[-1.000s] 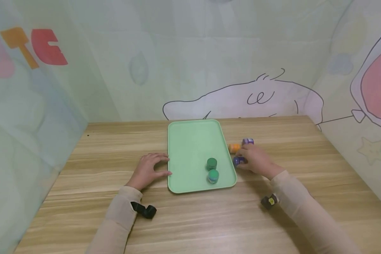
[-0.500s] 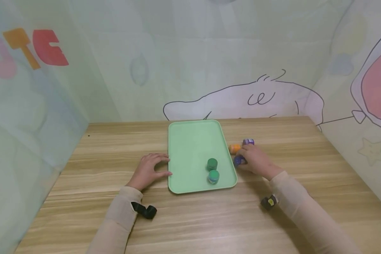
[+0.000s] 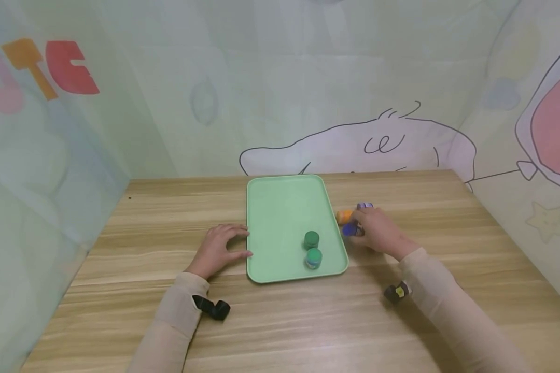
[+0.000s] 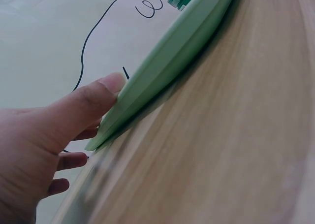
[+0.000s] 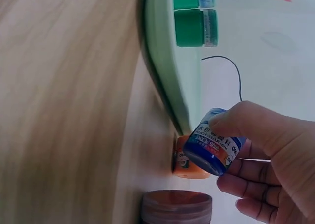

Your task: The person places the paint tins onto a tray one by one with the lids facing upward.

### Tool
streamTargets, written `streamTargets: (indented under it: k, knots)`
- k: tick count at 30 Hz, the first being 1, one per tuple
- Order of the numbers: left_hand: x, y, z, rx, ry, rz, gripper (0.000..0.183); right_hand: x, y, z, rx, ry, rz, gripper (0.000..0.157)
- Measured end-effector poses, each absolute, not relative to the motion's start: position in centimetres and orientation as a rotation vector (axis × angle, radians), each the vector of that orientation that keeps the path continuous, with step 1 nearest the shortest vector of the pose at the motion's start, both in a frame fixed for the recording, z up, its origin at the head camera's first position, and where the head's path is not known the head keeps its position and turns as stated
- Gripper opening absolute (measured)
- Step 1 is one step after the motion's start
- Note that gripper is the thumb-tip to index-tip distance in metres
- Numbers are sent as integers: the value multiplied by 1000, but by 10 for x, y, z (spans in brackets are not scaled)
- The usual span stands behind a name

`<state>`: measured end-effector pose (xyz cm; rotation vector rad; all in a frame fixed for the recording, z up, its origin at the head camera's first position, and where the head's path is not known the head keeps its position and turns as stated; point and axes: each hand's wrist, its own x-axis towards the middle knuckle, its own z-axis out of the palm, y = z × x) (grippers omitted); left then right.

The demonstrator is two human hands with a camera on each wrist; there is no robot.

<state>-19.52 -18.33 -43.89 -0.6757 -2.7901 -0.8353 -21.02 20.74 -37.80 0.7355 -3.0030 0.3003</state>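
Note:
My right hand [image 3: 378, 230] pinches a small blue paint jar [image 5: 211, 145] between thumb and fingers, tilted and off the table beside the tray's right edge. An orange paint jar [image 3: 344, 217] lies right behind it, and a purple paint jar [image 3: 365, 206] is just past the fingers. The thumb and fingertips of my left hand [image 3: 218, 250] touch the left rim of the light green tray [image 3: 280, 207], with the fingers loosely spread. Two green paint jars, one [image 3: 311, 240] behind the other [image 3: 313, 258], stand in the tray's near right part.
The wooden table [image 3: 280, 326] reaches back to a printed cloth backdrop [image 3: 280, 93], which also hangs at both sides. Black camera mounts, one on the left wrist [image 3: 212, 307] and one on the right [image 3: 395, 292], stick out close above the tabletop.
The right hand has raised the blue jar from the table and tilted it, moving slightly up and away. The left hand and the tray stay in place.

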Motion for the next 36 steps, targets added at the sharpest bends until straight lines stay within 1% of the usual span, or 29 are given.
streamTargets:
  k: [10, 15, 25, 36]
  knots:
    - [-193, -183, -436, -675, -2794, -836, 50, -213, 201, -371, 695, -3006, 461, 28]
    - [-193, -183, -437, -676, -2798, -826, 50, -214, 197, -370, 665, -3022, 569, 31]
    - [-192, -183, -437, -674, -2794, -837, 50, -217, 189, -370, 699, -2988, 674, 36]
    - [-193, -182, -438, -682, -2779, -820, 50, -219, 179, -369, 684, -3051, 799, 35]
